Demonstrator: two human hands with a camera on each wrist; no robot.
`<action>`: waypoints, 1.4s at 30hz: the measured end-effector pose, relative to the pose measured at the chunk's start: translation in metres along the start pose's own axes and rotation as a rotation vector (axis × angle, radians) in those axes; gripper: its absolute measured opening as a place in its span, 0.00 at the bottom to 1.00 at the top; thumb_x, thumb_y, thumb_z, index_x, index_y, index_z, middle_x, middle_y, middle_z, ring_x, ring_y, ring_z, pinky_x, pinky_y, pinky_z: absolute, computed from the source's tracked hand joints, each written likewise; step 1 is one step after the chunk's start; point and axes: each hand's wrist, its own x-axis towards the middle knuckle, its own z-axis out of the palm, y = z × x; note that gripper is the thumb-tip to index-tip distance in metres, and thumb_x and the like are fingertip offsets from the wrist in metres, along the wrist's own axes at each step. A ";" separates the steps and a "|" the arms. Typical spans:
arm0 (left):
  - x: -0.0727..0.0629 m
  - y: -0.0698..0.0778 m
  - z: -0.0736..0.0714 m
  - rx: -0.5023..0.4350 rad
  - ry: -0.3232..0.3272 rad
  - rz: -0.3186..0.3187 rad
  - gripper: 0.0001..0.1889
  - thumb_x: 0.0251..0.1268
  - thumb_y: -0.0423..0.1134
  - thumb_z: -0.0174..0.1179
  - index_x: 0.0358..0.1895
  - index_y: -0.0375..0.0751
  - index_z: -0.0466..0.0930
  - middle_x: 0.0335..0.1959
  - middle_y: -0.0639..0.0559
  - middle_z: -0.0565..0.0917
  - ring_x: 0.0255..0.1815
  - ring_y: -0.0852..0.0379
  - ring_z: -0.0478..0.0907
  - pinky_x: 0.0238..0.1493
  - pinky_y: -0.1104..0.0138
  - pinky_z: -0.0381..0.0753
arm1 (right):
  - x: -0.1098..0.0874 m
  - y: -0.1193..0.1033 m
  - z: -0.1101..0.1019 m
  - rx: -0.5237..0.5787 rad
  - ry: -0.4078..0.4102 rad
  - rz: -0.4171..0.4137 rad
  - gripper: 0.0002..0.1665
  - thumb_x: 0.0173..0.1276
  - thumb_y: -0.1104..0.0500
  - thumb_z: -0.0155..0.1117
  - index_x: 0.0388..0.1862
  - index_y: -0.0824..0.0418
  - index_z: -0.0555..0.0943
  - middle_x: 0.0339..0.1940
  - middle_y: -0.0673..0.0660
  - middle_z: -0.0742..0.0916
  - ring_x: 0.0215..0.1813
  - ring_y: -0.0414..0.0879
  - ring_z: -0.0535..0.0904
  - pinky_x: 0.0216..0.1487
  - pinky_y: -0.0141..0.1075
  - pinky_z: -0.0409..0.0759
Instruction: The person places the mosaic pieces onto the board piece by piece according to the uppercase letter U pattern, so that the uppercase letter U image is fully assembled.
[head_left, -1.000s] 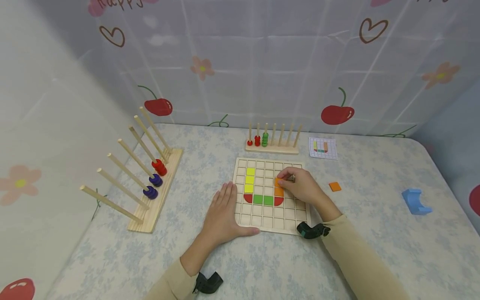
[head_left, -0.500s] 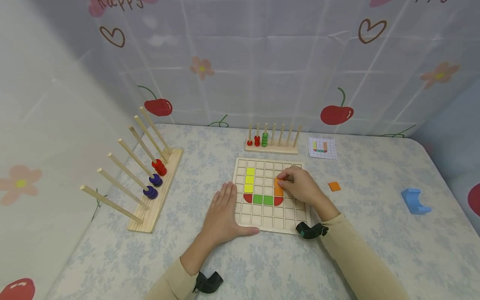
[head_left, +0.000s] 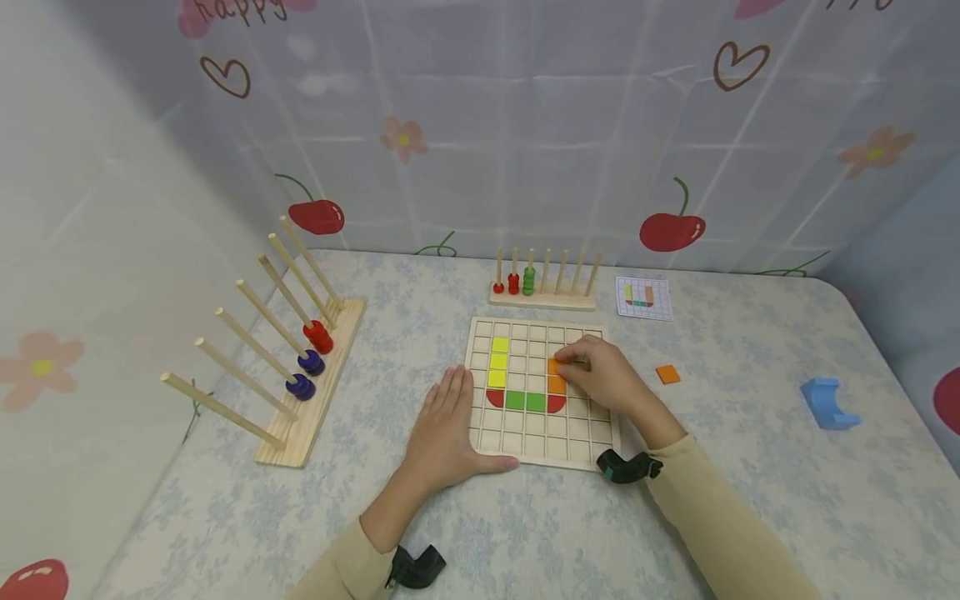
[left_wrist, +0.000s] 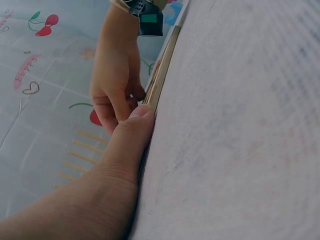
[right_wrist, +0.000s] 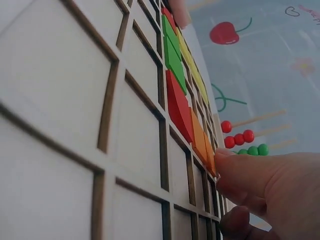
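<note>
A wooden grid board [head_left: 517, 442] lies on the table with coloured tiles set in its cells. Yellow tiles [head_left: 498, 362] form a column on the left. Two green tiles [head_left: 525, 402] run along the bottom between red rounded-corner tiles [head_left: 556, 404]. On the right, my right hand [head_left: 603, 375] has thumb and index finger at the upper orange tile [right_wrist: 211, 157], pinching it at its cell. Below it sits another orange tile [head_left: 557, 384]. My left hand [head_left: 442, 433] rests flat with straight fingers along the board's left edge, its thumb [left_wrist: 137, 120] at the near edge.
A spare orange square tile [head_left: 668, 374] lies right of the board. Behind stand a small peg rack [head_left: 543, 302] with red and green beads and a pattern card [head_left: 643, 298]. A large peg rack [head_left: 330, 392] stands left, a blue curved block [head_left: 828, 404] far right.
Both hands keep nearly the same places, the right fingers still at the upper orange tile. The head view has shifted very slightly.
</note>
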 end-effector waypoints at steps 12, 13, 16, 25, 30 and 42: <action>0.000 -0.001 0.002 -0.005 0.009 0.002 0.76 0.34 0.84 0.61 0.80 0.36 0.39 0.83 0.44 0.42 0.84 0.50 0.36 0.82 0.53 0.42 | -0.024 0.014 -0.025 -0.010 0.075 0.041 0.14 0.70 0.54 0.66 0.52 0.54 0.85 0.49 0.52 0.85 0.34 0.47 0.71 0.33 0.35 0.72; 0.000 -0.001 0.002 -0.005 0.009 0.002 0.76 0.34 0.84 0.61 0.80 0.36 0.39 0.83 0.44 0.42 0.84 0.50 0.36 0.82 0.53 0.42 | -0.026 0.017 -0.028 -0.017 0.081 0.046 0.13 0.70 0.54 0.66 0.52 0.55 0.85 0.49 0.52 0.85 0.34 0.47 0.71 0.33 0.35 0.72; 0.000 -0.001 0.002 -0.005 0.008 0.001 0.76 0.34 0.84 0.61 0.80 0.37 0.39 0.83 0.45 0.42 0.84 0.50 0.36 0.82 0.52 0.42 | -0.033 0.026 -0.036 -0.041 0.100 0.066 0.14 0.71 0.54 0.66 0.53 0.55 0.85 0.50 0.53 0.85 0.33 0.47 0.72 0.33 0.35 0.72; 0.000 0.000 0.002 -0.006 0.006 -0.003 0.76 0.34 0.83 0.62 0.80 0.37 0.39 0.83 0.45 0.42 0.84 0.51 0.36 0.82 0.53 0.42 | -0.058 0.052 -0.064 -0.060 0.142 0.148 0.20 0.74 0.49 0.61 0.57 0.58 0.82 0.55 0.59 0.83 0.41 0.51 0.76 0.36 0.36 0.74; 0.000 0.000 0.002 -0.015 0.008 -0.001 0.76 0.34 0.83 0.62 0.80 0.37 0.39 0.83 0.45 0.42 0.84 0.50 0.36 0.82 0.52 0.42 | -0.070 0.068 -0.074 -0.089 0.178 0.189 0.22 0.74 0.47 0.60 0.58 0.58 0.82 0.54 0.60 0.83 0.35 0.47 0.72 0.29 0.34 0.71; 0.000 -0.002 0.003 -0.007 0.006 -0.001 0.75 0.34 0.83 0.62 0.80 0.37 0.38 0.83 0.45 0.41 0.84 0.51 0.35 0.82 0.52 0.42 | -0.075 0.087 -0.077 -0.121 0.209 0.207 0.20 0.74 0.49 0.60 0.56 0.60 0.83 0.54 0.63 0.83 0.35 0.48 0.72 0.30 0.32 0.71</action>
